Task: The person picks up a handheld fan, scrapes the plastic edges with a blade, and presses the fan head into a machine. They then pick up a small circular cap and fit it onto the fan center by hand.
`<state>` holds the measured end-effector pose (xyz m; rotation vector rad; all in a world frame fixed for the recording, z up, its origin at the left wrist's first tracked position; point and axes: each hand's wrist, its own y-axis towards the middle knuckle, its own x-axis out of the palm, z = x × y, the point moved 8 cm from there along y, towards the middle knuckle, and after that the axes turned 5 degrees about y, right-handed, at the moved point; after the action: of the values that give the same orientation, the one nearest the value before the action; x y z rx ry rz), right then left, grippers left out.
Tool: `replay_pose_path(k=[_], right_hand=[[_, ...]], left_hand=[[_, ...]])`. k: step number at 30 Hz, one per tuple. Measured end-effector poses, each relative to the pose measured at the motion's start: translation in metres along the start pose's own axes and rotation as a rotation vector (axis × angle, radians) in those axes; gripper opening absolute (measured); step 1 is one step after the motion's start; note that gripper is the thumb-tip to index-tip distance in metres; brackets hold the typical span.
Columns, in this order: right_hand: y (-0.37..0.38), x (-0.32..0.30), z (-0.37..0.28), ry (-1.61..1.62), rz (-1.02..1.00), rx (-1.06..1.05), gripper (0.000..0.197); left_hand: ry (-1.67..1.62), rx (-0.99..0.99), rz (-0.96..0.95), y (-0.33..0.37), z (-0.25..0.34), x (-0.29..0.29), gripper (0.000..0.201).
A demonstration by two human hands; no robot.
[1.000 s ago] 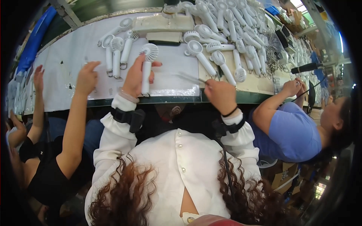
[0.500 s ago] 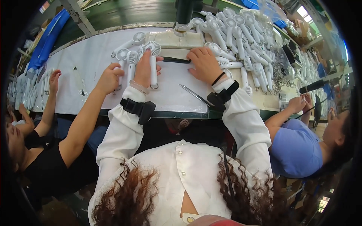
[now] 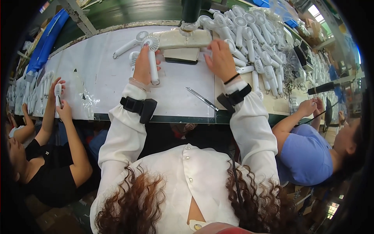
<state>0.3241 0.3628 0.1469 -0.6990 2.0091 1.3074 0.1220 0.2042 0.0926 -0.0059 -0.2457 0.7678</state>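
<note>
My left hand (image 3: 142, 69) is closed round the handle of a white handheld fan (image 3: 153, 64), its round grille head pointing away from me. Two more white fans lie beside that hand: one fan (image 3: 126, 47) is stretched out to the left, and a second fan (image 3: 133, 57) is partly hidden behind my fingers. My right hand (image 3: 222, 60) hovers with parted fingers at the right end of a cream padded block (image 3: 183, 40); nothing shows in it. Just in front of the block lies a flat pale piece with a black edge (image 3: 181, 59).
A heap of white fans (image 3: 253, 35) fills the right back. A dark green machine column (image 3: 191, 11) stands over the block. One slim silver pen-like tool (image 3: 201, 98) lies near the table edge. Co-workers sit on both sides; the left one holds a fan (image 3: 58, 93).
My right hand has left the black strip and moved right. The block now sits tilted, with the pale piece exposed. My left hand has shifted slightly left; the left co-worker took a fan away.
</note>
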Motion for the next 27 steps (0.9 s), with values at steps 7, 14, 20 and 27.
replay_pose_path(k=[7,14,20,27], right_hand=[[0.033,0.032,0.000,-0.497,-0.036,-0.116,0.057],[0.016,0.047,-0.006,-0.492,-0.073,-0.137,0.058],[0.008,0.039,-0.011,-0.441,-0.037,-0.141,0.057],[0.010,0.019,-0.019,-0.407,-0.090,-0.227,0.053]], left_hand=[[0.014,-0.057,0.050,0.016,0.004,0.006,0.046],[0.041,-0.115,-0.039,0.008,-0.002,0.006,0.041],[0.048,-0.199,-0.216,-0.010,-0.008,0.042,0.041],[0.101,-0.219,-0.263,-0.003,-0.007,0.071,0.037]])
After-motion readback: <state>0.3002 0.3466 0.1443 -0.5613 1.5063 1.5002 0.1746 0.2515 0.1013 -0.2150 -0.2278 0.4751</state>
